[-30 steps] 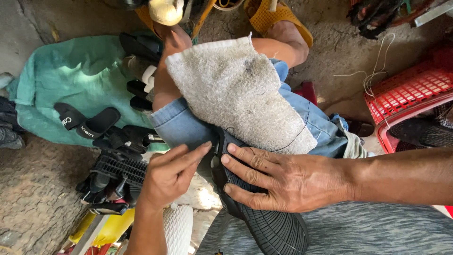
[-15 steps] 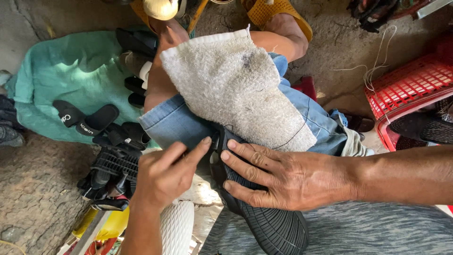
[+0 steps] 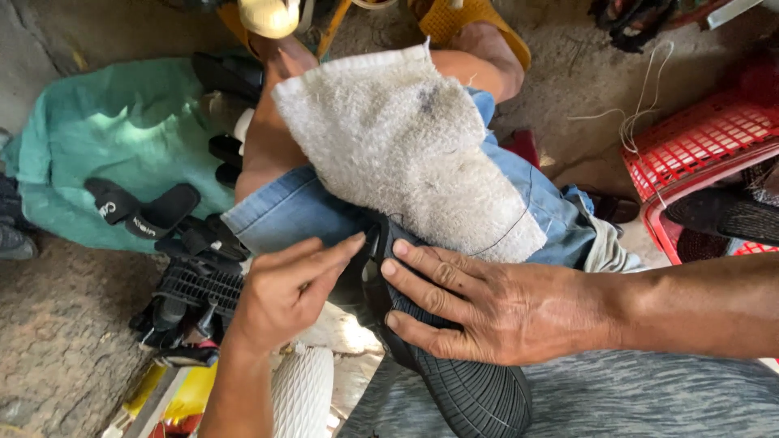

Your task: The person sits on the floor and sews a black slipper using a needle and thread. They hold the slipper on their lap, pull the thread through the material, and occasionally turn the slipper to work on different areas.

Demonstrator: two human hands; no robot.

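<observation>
Both hands pressing a black shoe sole against the knee.
Right hand (image 3: 495,312) lies flat, fingers spread, on the sole (image 3: 471,389); left hand (image 3: 284,288) pinches its upper edge, just below the grey towel (image 3: 406,154).

The left hand (image 3: 284,296) comes up from the near edge on a bare forearm, palm down, fingers held together and stretched toward the right, their tips just short of the other hand. The right hand (image 3: 495,312) enters from the right on a long bare forearm, lying flat, palm down, its fingers (image 3: 422,276) spread and pointing left, pressed on what lies beneath them.
</observation>
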